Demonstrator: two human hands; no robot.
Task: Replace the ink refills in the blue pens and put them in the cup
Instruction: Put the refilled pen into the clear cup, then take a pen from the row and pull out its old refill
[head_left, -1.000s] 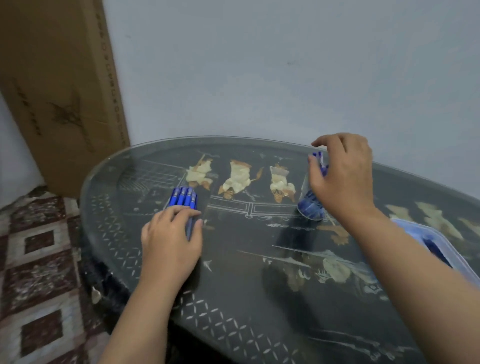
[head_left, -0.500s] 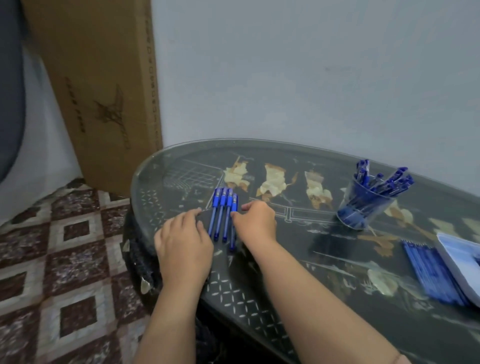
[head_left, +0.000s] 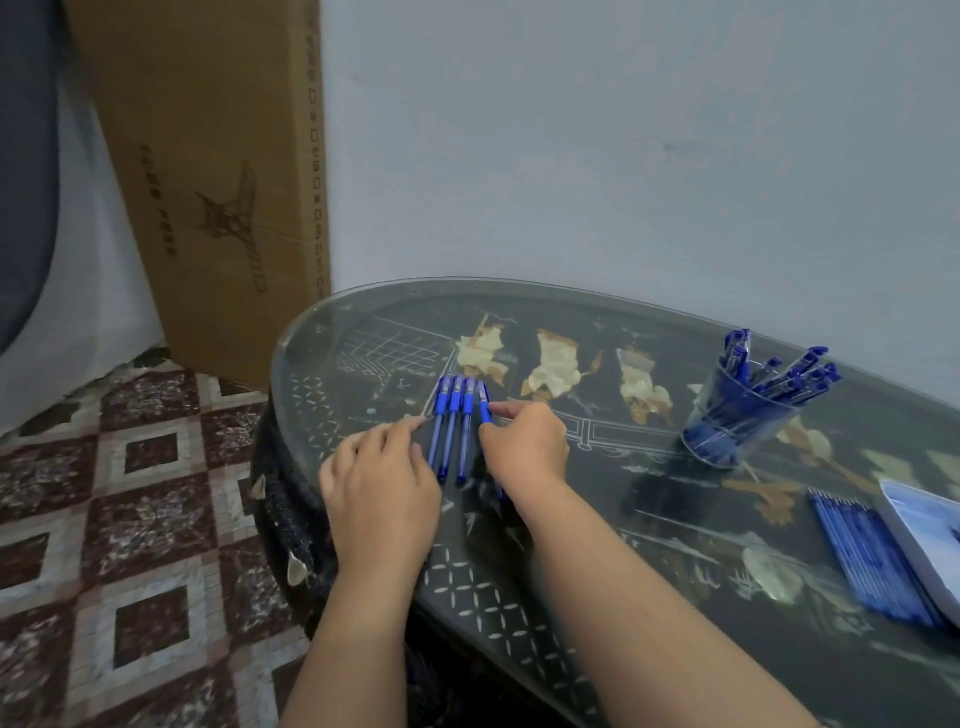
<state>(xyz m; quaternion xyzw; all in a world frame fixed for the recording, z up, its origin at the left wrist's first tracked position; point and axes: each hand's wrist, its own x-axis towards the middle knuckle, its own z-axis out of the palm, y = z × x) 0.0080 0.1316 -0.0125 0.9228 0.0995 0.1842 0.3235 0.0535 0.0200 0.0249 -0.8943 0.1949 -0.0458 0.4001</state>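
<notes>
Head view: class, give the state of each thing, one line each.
Pens: lying flat, side by side.
Right pen: pinched by the right hand.
Left hand: fingers relaxed, beside the row.
Cup: upright, holding pens.
Refills: lying flat, side by side.
Box: standing, tilted.

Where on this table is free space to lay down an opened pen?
Free: the middle stretch of table between the right hand, pinching the rightmost pen, and the cup; also the far corner behind the pens. Crowded: the right end, where refills lie beside the tray.
</notes>
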